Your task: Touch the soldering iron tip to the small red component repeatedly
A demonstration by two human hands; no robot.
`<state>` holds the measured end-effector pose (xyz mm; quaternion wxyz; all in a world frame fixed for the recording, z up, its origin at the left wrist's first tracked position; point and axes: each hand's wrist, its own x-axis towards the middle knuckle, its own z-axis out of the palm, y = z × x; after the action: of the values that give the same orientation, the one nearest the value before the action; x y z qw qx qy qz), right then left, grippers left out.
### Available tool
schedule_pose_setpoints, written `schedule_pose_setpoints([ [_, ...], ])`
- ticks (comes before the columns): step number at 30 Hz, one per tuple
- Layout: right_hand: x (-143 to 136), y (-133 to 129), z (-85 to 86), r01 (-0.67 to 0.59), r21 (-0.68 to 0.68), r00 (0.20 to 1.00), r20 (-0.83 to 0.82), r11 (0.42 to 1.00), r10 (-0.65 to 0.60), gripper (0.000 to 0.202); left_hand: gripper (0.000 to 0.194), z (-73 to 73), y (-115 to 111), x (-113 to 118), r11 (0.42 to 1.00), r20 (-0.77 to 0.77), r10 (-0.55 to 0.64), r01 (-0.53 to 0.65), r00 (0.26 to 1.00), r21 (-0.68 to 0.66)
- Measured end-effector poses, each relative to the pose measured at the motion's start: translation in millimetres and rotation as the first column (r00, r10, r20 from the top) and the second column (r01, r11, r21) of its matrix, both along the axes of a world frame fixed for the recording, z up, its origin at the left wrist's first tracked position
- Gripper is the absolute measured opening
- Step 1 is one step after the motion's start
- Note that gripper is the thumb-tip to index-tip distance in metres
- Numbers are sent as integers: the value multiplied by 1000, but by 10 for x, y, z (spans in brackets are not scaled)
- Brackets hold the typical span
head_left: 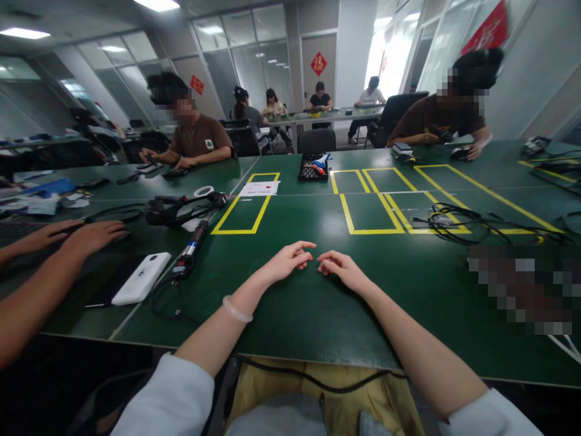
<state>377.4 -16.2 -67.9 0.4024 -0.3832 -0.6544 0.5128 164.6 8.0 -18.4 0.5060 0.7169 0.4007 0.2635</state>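
Note:
Just above the green table [290, 315], my left hand [290, 260] stretches its index finger toward the right. Its thumb and lower fingers are drawn together at a tiny orange thing [311, 257], too small to name. A pale bracelet [236, 310] circles the left wrist. My right hand [340, 267] faces it across a narrow gap, its fingers loosely bent and apart, with nothing visible in them. The two hands do not touch. Ahead of them, yellow tape rectangles [374, 231] mark the tabletop, and a white paper [259, 189] lies across one at the left.
Another person's hands [93, 236] rest at the left, near a white device [141, 278] and a black stick-like tool [193, 248]. A black tray [312, 175] holds blue and red items. Black cables [458, 221] lie at the right. Two people sit across the table.

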Motion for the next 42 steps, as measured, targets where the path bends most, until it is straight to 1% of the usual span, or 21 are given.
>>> schedule_pose_setpoints([
  [2, -17, 1, -5, -52, -54, 995, -89, 997, 47, 30, 56, -115, 2, 150, 995, 75, -54, 60, 996, -78],
  [4, -41, 1, -17, -91, -87, 986, -145, 992, 78, 30, 61, -233, 2, 216, 989, 128, -51, 69, 990, -135],
  [7, -75, 11, -50, -75, -80, 986, -152, 994, 62, 32, 58, -373, 7, 231, 983, 197, 30, 7, 980, -185],
  [10, -86, 24, -84, -3, -22, 996, -88, 1000, 2, 29, 47, -444, 10, 223, 971, 240, 102, -44, 965, -235],
  [12, -81, 24, -98, 33, 43, 999, -7, 999, -33, 25, 41, -456, 4, 220, 970, 251, 98, -36, 963, -240],
  [14, -72, 19, -107, 43, 106, 997, 61, 993, -50, 22, 38, -452, -8, 213, 976, 243, 77, -24, 967, -216],
  [16, -62, 17, -114, 56, 140, 994, 88, 988, -69, 21, 36, -442, -19, 198, 982, 236, 61, -17, 970, -186],
  [20, -43, 32, -124, 96, 132, 987, 117, 987, -111, 21, 32, -423, -33, 163, 992, 220, 35, -7, 975, -129],
  [24, -32, 41, -114, 96, 156, 975, 184, 983, -125, 19, 25, -409, -51, 168, 998, 182, 20, -10, 983, -55],
  [27, -31, 34, -98, 97, 169, 970, 205, 981, -131, 19, 21, -397, -68, 189, 1000, 183, 18, -13, 983, -26],
  [29, -30, 34, -92, 87, 163, 970, 211, 983, -121, 18, 21, -380, -71, 182, 1000, 177, 8, -2, 984, -31],
  [31, -27, 38, -91, 78, 151, 971, 214, 985, -110, 17, 28, -348, -62, 128, 999, 143, 4, 1, 990, -34],
  [34, -20, 47, -90, 72, 138, 971, 214, 988, -101, 17, 41, -271, -31, -88, 1000, 16, 31, -31, 999, -1],
  [36, -18, 46, -83, 74, 133, 970, 223, 988, -102, 18, 45, -208, -9, -334, 996, -91, 66, -61, 994, 57],
  [38, -18, 37, -72, 77, 129, 966, 234, 989, -106, 18, 47, -147, 5, -656, 978, -213, 146, -108, 966, 180],
  [39, -20, 31, -65, 78, 126, 965, 238, 989, -107, 18, 49, -120, 9, -842, 954, -286, 215, -137, 934, 267],
  [40, -21, 24, -59, 78, 122, 965, 240, 989, -106, 17, 50, -98, 12, -1042, 916, -365, 306, -168, 879, 364],
  [41, -23, 17, -53, 78, 119, 965, 240, 990, -105, 17, 52, -79, 13, -1252, 869, -447, 410, -192, 795, 456],
  [42, -25, 12, -49, 77, 117, 965, 240, 990, -104, 16, 55, -66, 14, -1470, 818, -524, 520, -217, 675, 532],
])
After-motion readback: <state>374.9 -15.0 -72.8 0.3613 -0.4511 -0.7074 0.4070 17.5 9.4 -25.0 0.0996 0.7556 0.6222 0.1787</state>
